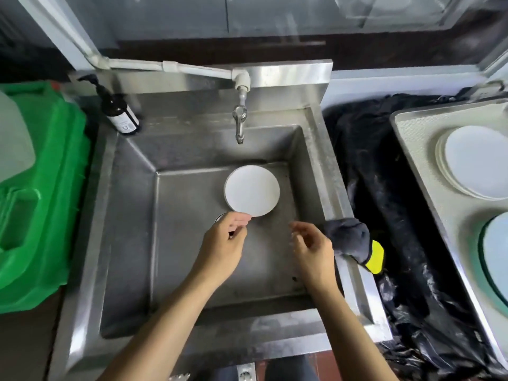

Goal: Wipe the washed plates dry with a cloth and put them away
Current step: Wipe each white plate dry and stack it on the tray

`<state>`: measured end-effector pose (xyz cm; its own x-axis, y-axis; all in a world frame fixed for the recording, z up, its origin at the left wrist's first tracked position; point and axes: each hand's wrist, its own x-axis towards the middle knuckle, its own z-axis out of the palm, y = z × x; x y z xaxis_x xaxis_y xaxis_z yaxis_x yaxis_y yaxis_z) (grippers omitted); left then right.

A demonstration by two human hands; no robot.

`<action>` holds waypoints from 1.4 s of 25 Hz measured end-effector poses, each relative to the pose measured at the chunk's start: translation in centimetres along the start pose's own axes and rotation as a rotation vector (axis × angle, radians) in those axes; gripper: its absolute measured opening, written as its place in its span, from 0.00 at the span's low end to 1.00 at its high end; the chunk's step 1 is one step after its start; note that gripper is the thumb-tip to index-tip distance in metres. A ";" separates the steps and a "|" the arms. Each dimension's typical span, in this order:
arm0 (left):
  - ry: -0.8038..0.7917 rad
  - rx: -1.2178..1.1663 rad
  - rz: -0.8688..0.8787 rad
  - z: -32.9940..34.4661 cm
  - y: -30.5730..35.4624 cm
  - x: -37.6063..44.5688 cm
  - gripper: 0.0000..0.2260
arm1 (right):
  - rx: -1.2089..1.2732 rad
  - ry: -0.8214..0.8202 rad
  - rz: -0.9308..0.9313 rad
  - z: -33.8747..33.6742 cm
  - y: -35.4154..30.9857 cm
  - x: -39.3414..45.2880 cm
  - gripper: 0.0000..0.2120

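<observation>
Head view, from my remote station: one steel sink (132, 204) fills the middle of the frame, with one tap (239, 125) over its back wall. One green crate (46, 193) stands to its left. One black plastic sheet (384, 188) lies to its right, and beyond that one metal tray (412, 149) at the frame's right edge. On the tray I count one stack of white plates (475, 163); I cannot tell how many are in it. A glass-rimmed plate (494, 251) sits nearer on the same tray, cut off by the frame edge.

One white plate (252, 191) lies in the sink basin, right of centre and towards the back. One dark cloth (349, 237) with a yellow tip is draped over the sink's right rim. One dark pump bottle (119, 111) stands at the sink's back left corner.

Two bare hands are over the basin. The left hand (222, 243) is just below the plate, its fingertips (242, 220) at the plate's near edge; fingers are loosely curled and clamped on nothing I can confirm. The right hand (310, 246) has its fingers spread and empty, near the plate's lower right and just beside the cloth, not touching it as far as I can see.
</observation>
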<state>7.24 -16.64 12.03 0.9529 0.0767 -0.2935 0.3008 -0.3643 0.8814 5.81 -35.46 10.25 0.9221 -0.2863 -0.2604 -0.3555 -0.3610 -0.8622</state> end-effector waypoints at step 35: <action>0.308 -0.517 -0.379 6.7 -18.3 19.9 0.23 | 0.068 0.131 0.167 15.1 13.9 23.5 0.14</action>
<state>20.41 -14.68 -12.40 0.7237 0.3978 -0.5640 0.5210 0.2210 0.8244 24.86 -33.75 -14.40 0.8223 -0.4510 -0.3469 -0.4861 -0.2398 -0.8404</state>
